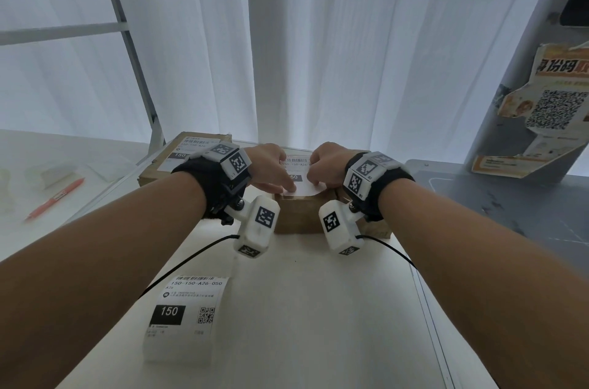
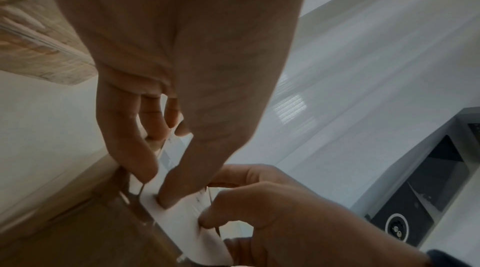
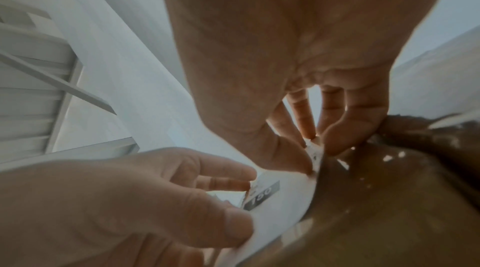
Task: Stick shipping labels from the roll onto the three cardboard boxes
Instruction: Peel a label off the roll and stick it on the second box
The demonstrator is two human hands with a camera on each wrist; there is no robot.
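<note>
A small cardboard box (image 1: 296,218) stands mid-table with a white shipping label (image 1: 302,186) lying on its top. My left hand (image 1: 274,175) presses the label's near left part flat with its thumb and straight fingers (image 2: 166,197). My right hand (image 1: 322,170) has curled fingers and pinches the label's right edge (image 3: 318,156); that edge stands lifted off the brown box top (image 3: 389,210). A second box (image 1: 153,175) behind on the left carries a label (image 1: 191,149). A brown corner of another box (image 1: 379,232) shows under my right wrist. The label roll (image 1: 183,318) lies near me.
A pink pen (image 1: 55,197) and clear plastic pieces lie on the white table at left. A grey device (image 1: 510,197) sits to the right, with a torn QR poster (image 1: 548,108) on a post above it. A metal shelf frame (image 1: 140,70) and white curtains stand behind.
</note>
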